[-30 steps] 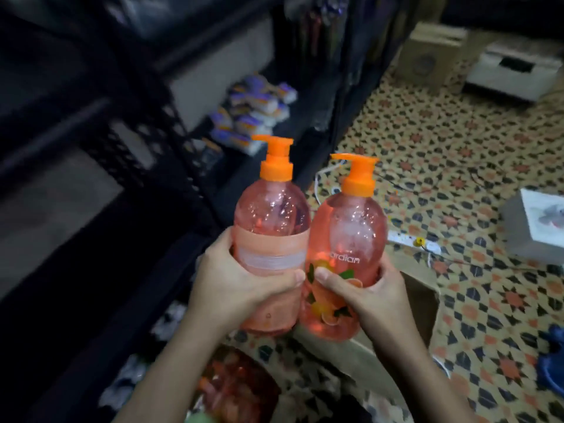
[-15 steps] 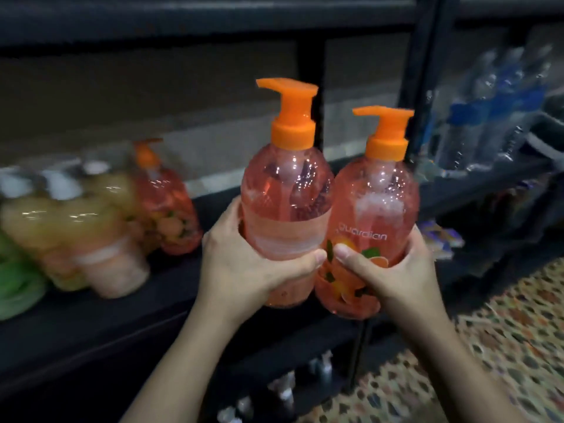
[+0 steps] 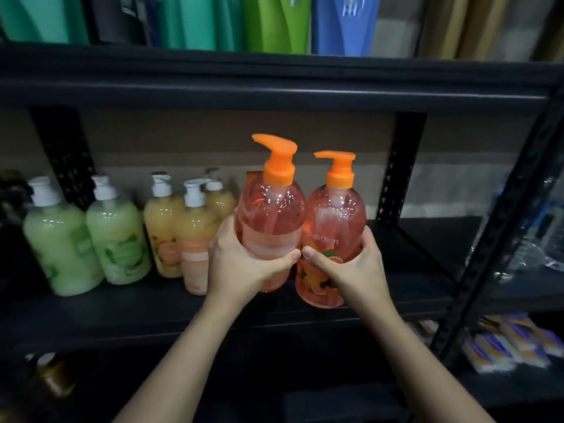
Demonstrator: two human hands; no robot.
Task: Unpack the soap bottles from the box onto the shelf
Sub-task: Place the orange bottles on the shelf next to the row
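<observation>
Two clear orange soap bottles with orange pump tops are held upright side by side over the black shelf (image 3: 412, 239). My left hand (image 3: 241, 264) grips the left bottle (image 3: 271, 215) round its lower body. My right hand (image 3: 351, 270) grips the right bottle (image 3: 335, 218), whose fruit label faces me. The two bottles touch each other. Whether their bases rest on the shelf board I cannot tell. The box is out of view.
Green soap bottles (image 3: 88, 236) and yellow-orange ones (image 3: 183, 233) with white pumps stand on the same shelf to the left. A black upright post (image 3: 396, 166) rises behind on the right. Tall green and blue containers (image 3: 274, 22) fill the shelf above. Small packets (image 3: 512, 340) lie lower right.
Both hands have carried the two bottles up from floor level to the shelf. The view has swung round to face the shelf straight on.
</observation>
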